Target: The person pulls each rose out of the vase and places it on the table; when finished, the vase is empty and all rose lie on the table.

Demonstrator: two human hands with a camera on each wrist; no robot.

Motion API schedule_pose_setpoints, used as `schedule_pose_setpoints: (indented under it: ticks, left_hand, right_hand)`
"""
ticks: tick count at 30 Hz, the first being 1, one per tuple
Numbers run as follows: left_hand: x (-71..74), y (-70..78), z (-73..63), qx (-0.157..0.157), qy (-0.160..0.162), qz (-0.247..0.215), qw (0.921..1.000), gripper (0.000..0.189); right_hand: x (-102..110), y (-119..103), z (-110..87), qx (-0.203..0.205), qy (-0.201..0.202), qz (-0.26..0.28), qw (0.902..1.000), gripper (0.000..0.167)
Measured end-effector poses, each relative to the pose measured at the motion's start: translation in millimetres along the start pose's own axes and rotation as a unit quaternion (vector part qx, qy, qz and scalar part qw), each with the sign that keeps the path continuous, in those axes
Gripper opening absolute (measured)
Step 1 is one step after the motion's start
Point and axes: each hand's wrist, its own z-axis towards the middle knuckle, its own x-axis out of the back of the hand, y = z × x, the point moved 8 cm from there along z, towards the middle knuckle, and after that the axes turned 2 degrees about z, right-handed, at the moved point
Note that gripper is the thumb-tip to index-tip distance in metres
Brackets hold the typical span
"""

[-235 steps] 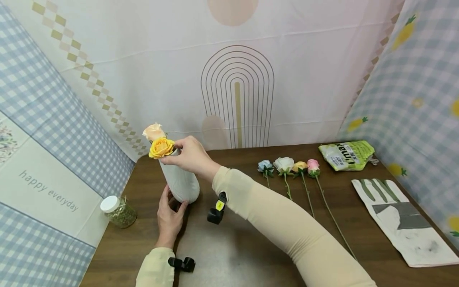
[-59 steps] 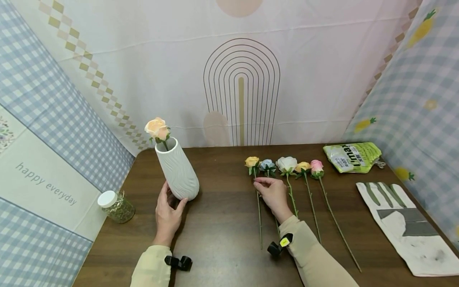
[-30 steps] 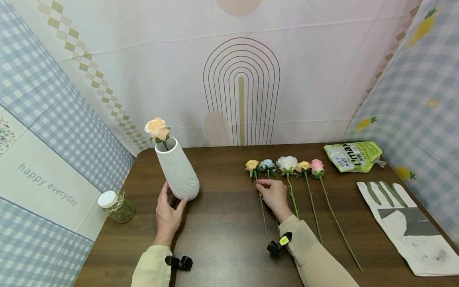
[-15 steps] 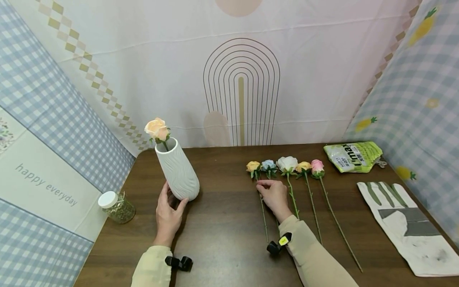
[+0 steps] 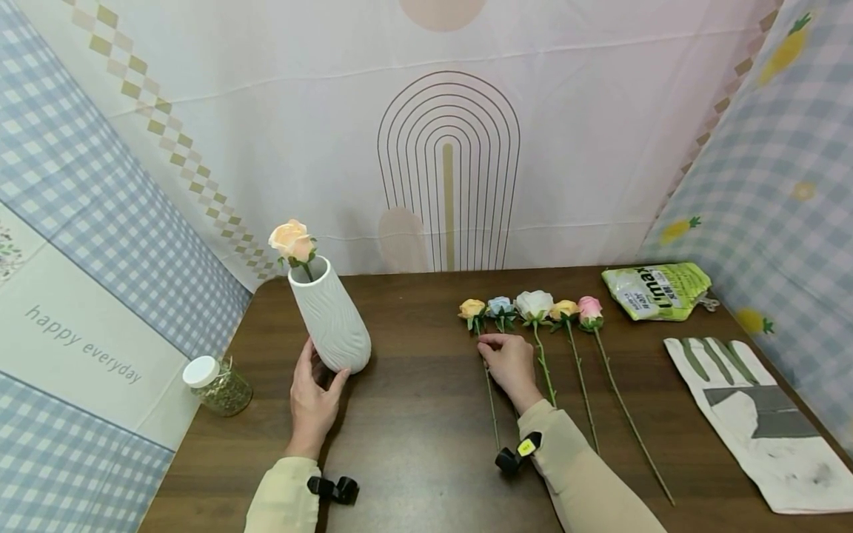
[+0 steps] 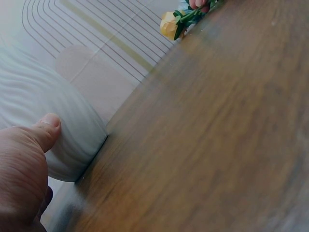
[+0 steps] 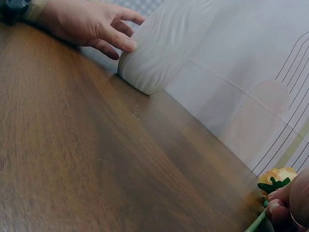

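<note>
A white ribbed vase (image 5: 335,322) stands at the left of the table, and one peach rose (image 5: 292,240) leans out of its mouth. My left hand (image 5: 315,403) holds the vase low near its base, with the thumb (image 6: 49,126) against the near side. On the right, a yellow rose (image 5: 472,309) lies at the left end of a row. The right hand (image 5: 510,364) pinches its green stem (image 5: 492,403) just under the bloom. That hand and forearm cover part of the blue rose's (image 5: 500,306) stem.
Right of the blue rose lie a white rose (image 5: 533,304), an orange-yellow rose (image 5: 564,309) and a pink rose (image 5: 589,311). A green-and-white packet (image 5: 656,292) and a printed cloth (image 5: 760,426) are farther right. A lidded jar (image 5: 223,391) stands left of the vase.
The yellow rose, earlier held at the vase's mouth, now lies left of the blue rose. Lately the right hand has nudged it slightly right, its stem end swinging right. The left hand stays put.
</note>
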Motion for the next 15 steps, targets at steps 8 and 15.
schedule_pose_setpoints:
  ticks: [8,15]
  left_hand:
    - [-0.3,-2.0,0.0,0.003,0.0,0.006,1.0,0.088]
    - [-0.7,-3.0,-0.6,0.003,0.001,0.007,1.0,0.088]
  right_hand:
    - [1,-4,-1.0,0.008,0.004,0.0,1.0,0.013]
    - [8,-13,-1.8,0.026,0.018,0.012,0.9994,0.013]
